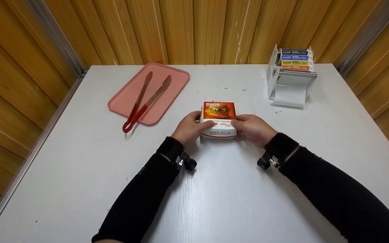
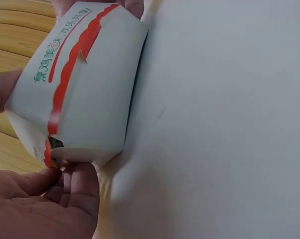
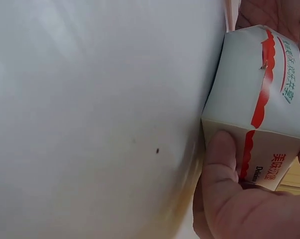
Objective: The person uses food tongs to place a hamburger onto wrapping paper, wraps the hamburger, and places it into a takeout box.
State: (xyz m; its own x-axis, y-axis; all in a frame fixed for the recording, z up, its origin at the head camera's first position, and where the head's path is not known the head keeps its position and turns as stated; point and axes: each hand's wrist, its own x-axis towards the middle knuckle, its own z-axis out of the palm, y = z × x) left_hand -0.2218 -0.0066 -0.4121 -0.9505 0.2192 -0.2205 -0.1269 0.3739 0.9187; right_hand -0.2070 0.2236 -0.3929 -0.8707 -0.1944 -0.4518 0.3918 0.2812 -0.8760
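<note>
A burger box [image 1: 218, 110] sits on the white table, its lid down, with a red-orange burger picture on top and white sides. My left hand [image 1: 188, 129] grips its left side, thumb laid over the top's front part. On the opposite side my right hand [image 1: 254, 129] holds it, thumb near the top's right edge. In the left wrist view, the box [image 2: 97, 99] shows a red scalloped band and a small tab at its front seam. Right-hand fingers [image 3: 222, 164] press the side wall in the right wrist view. The inside of the box is hidden.
A pink tray [image 1: 167, 104] lies at the back left, with red-handled tongs [image 1: 137, 116] spread across it and over its near edge. At the back right stands a white dispenser [image 1: 290, 84] with several coloured rolls or boxes. Wood-patterned panels [image 1: 208, 30] border the table.
</note>
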